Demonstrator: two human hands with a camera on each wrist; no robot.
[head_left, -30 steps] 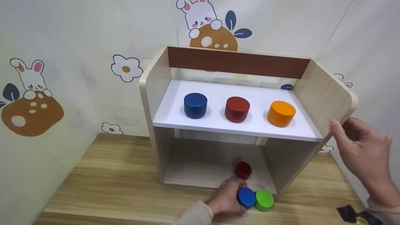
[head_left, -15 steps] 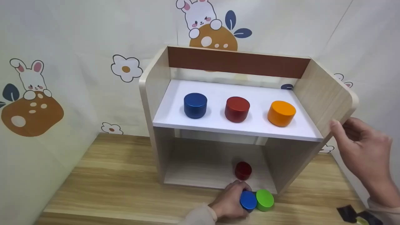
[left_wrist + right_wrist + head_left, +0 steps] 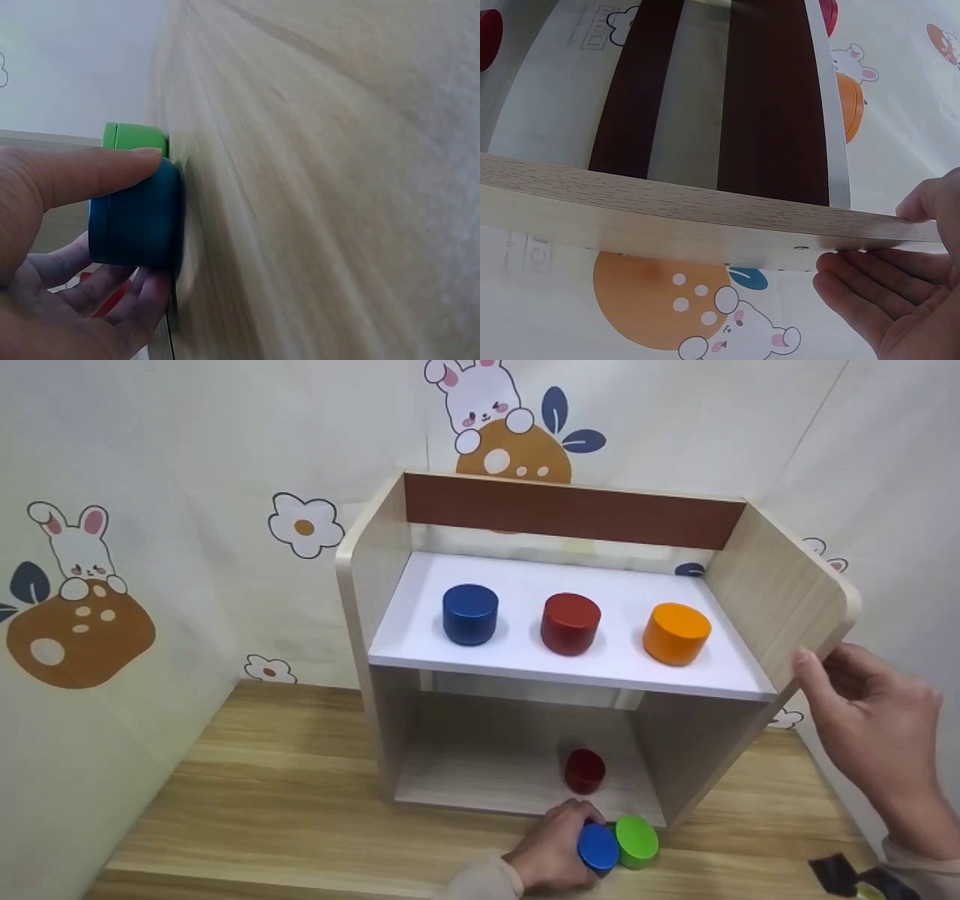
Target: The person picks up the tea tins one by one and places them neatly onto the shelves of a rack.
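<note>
In the head view my left hand (image 3: pixel 553 847) holds a small round blue tin (image 3: pixel 598 846) on the table, in front of the shelf unit. The left wrist view shows the thumb along one side of this tin and the other fingers on its opposite side. Right beside it stands a green tin (image 3: pixel 637 841). My right hand (image 3: pixel 885 727) grips the front edge of the shelf unit's right side panel (image 3: pixel 787 592), thumb on one face and fingers on the other, as the right wrist view shows. A dark red tin (image 3: pixel 585 770) sits on the lower shelf.
On the white upper shelf (image 3: pixel 517 574) stand a dark blue tin (image 3: pixel 470 615), a red tin (image 3: pixel 571 624) and an orange tin (image 3: pixel 676 634), spaced in a row. The wooden table (image 3: pixel 285 780) extends left of the unit. A patterned wall covering (image 3: pixel 195 450) hangs behind.
My left hand and the blue tin have shifted slightly right and nearer to me. The green tin has hardly moved, and my right hand stays on the side panel.
</note>
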